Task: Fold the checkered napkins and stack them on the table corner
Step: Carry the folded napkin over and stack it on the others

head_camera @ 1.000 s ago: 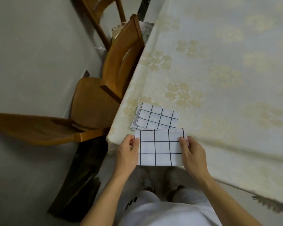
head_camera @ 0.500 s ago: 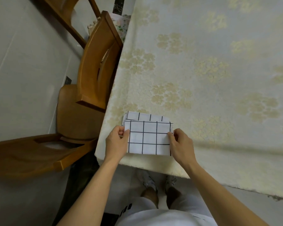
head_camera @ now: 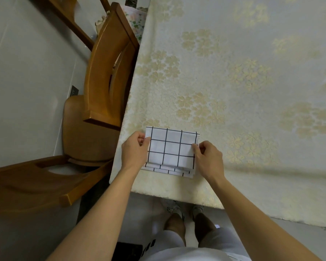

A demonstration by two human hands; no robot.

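I have both bare forearms reaching forward and converging. My left hand [head_camera: 135,150] has its fingers curled, pinching the left edge of the folded napkin [head_camera: 170,147]. My right hand [head_camera: 208,157] pinches the right edge between thumb and curled fingers, knuckles facing up.

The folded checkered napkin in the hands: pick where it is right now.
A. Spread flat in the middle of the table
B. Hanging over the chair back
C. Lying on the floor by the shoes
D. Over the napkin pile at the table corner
D: the folded napkin, pinched by the left hand and right hand, sits over the napkin pile at the table corner.
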